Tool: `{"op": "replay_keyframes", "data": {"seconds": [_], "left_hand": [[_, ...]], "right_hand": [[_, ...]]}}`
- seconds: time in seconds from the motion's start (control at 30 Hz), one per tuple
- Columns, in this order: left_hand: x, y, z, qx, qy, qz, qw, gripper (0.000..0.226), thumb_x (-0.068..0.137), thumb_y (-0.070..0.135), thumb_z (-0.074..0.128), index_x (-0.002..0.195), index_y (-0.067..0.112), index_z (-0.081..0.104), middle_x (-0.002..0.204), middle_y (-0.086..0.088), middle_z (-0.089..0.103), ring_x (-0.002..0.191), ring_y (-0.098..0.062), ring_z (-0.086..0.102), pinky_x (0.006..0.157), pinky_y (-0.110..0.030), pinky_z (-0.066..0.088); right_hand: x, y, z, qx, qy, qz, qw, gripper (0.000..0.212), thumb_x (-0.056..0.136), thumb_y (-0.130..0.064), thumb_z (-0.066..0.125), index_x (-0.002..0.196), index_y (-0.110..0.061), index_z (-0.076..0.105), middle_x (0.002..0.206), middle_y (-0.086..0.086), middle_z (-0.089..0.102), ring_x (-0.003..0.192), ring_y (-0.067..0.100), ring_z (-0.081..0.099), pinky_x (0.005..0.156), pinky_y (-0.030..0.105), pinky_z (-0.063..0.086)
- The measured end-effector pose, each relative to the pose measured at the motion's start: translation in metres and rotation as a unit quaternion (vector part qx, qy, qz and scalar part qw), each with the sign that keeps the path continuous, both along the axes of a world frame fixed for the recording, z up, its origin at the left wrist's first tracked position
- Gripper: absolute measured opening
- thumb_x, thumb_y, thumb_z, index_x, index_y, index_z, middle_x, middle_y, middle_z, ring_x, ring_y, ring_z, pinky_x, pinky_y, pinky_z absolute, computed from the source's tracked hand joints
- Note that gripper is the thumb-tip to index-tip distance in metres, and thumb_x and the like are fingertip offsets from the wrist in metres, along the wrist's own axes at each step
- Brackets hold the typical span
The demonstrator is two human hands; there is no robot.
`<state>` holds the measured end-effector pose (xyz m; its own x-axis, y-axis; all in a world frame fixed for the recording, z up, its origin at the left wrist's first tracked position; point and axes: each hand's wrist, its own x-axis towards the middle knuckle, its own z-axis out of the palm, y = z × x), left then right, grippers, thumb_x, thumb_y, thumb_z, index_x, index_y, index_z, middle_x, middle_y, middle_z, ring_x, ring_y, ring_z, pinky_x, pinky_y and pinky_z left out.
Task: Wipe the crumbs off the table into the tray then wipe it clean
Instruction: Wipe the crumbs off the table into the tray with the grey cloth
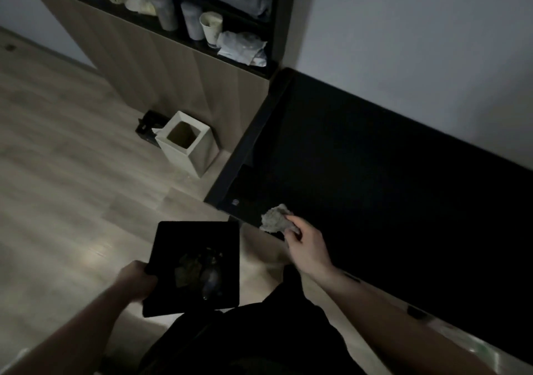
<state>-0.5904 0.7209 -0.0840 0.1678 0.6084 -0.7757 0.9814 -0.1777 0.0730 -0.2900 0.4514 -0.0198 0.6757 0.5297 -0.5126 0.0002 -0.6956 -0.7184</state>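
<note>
**Tray held off the table corner, rag at the edge**

Only the head view here, and it's pretty dark, so bear with me.

The left hand point(138, 281) grips the near-left edge of the black tray point(170, 245), holding it out over the floor, off the table's near corner. There's already a small pile of crumbs point(199, 269) and bits sitting in it. The right hand point(305, 245) pinches a crumpled grey rag point(275, 219), which sits right at the table point(375, 187) edge.

The bit that matters: the tray lies to the left of the rag and nearer the person, with a small gap of floor between tray rim and table edge. So any sweep goes leftward, toward the tray, and my guess is the tray wants to come tight under the edge first or stuff lands on the floor. The right hand is the one on the table; the left is busy with the tray.

The tabletop is black and I can't make out any crumbs left on it. Light wood floor, a white square bin point(187, 147) by the cabinet, and cups point(212, 28) on a shelf above.
</note>
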Motion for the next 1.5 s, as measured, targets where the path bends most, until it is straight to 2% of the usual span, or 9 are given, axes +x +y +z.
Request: {"op": "replay_keyframes", "data": {"seconds": [0.13,0.27,0.37,0.6,0.83,1.03,1.3,1.4,1.5], "left_hand": [[0.001,0.055,0.019,0.001,-0.001,-0.047,0.999,0.023,0.081,0.017,0.064,0.096,0.005,0.077,0.092,-0.018,0.076,0.088,-0.031,0.073,0.074,-0.032,0.056],[0.005,0.109,0.023,0.007,0.002,-0.084,0.996,0.024,0.081,0.018,0.063,0.097,0.005,0.076,0.093,-0.019,0.075,0.090,-0.033,0.072,0.076,-0.033,0.055],[0.014,0.150,0.018,0.020,0.010,-0.108,0.994,0.024,0.082,0.018,0.062,0.097,0.004,0.076,0.093,-0.019,0.075,0.091,-0.034,0.072,0.074,-0.033,0.054],[0.056,0.218,0.018,0.060,0.050,-0.173,0.982,0.022,0.082,0.020,0.061,0.096,0.012,0.076,0.090,-0.010,0.076,0.089,-0.029,0.073,0.066,-0.027,0.050],[0.112,0.271,0.012,0.051,0.048,-0.177,0.982,0.024,0.084,0.021,0.057,0.096,0.010,0.074,0.089,-0.011,0.075,0.086,-0.031,0.073,0.066,-0.029,0.052],[0.184,0.309,-0.025,0.032,0.032,-0.216,0.975,0.026,0.086,0.022,0.057,0.096,0.008,0.076,0.095,-0.014,0.076,0.092,-0.032,0.072,0.073,-0.032,0.054],[0.285,0.343,-0.141,-0.008,0.021,-0.236,0.972,0.024,0.087,0.020,0.051,0.095,0.012,0.073,0.093,-0.008,0.074,0.087,-0.027,0.072,0.061,-0.029,0.050],[0.313,0.345,-0.196,-0.010,0.014,-0.252,0.967,0.025,0.093,0.025,0.051,0.099,0.013,0.072,0.099,-0.007,0.075,0.093,-0.025,0.072,0.069,-0.031,0.054],[0.333,0.346,-0.247,-0.018,-0.006,-0.247,0.969,0.028,0.091,0.026,0.052,0.102,0.011,0.073,0.100,-0.010,0.075,0.094,-0.028,0.072,0.074,-0.033,0.057]], "right_hand": [[-0.041,0.038,-0.003,-0.015,-0.038,-0.063,0.997,0.038,0.101,-0.024,0.062,0.139,-0.025,0.064,0.131,-0.013,0.066,0.119,0.003,0.060,0.105,0.023,0.046],[-0.066,0.067,0.000,-0.004,-0.052,-0.118,0.992,0.036,0.097,-0.025,0.061,0.130,-0.036,0.068,0.119,-0.014,0.073,0.107,0.006,0.068,0.095,0.030,0.054],[-0.064,0.085,0.004,0.018,-0.047,-0.143,0.988,0.034,0.098,-0.018,0.062,0.126,-0.035,0.069,0.103,-0.012,0.073,0.090,0.008,0.069,0.079,0.024,0.052],[-0.030,0.127,-0.007,0.069,-0.021,-0.149,0.986,0.042,0.101,-0.011,0.060,0.114,-0.051,0.064,0.097,-0.011,0.071,0.081,0.003,0.067,0.069,0.017,0.050],[0.009,0.179,0.001,0.086,-0.062,-0.141,0.984,0.047,0.101,-0.009,0.058,0.112,-0.054,0.061,0.112,-0.021,0.069,0.103,-0.004,0.066,0.086,0.014,0.052],[0.041,0.220,-0.017,0.079,-0.117,-0.192,0.971,0.042,0.100,-0.007,0.058,0.125,-0.040,0.066,0.123,-0.020,0.068,0.114,-0.002,0.064,0.103,0.038,0.055],[0.093,0.269,-0.059,0.045,-0.189,-0.312,0.930,0.048,0.100,-0.008,0.060,0.131,-0.046,0.060,0.141,-0.018,0.061,0.134,0.006,0.054,0.114,0.041,0.047],[0.116,0.284,-0.081,0.028,-0.233,-0.342,0.910,0.046,0.100,-0.007,0.062,0.129,-0.043,0.058,0.140,-0.022,0.055,0.136,0.004,0.048,0.117,0.039,0.043],[0.143,0.289,-0.107,-0.019,-0.270,-0.301,0.914,0.043,0.102,-0.013,0.060,0.136,-0.039,0.059,0.150,-0.026,0.046,0.145,0.004,0.038,0.120,0.041,0.035]]}}
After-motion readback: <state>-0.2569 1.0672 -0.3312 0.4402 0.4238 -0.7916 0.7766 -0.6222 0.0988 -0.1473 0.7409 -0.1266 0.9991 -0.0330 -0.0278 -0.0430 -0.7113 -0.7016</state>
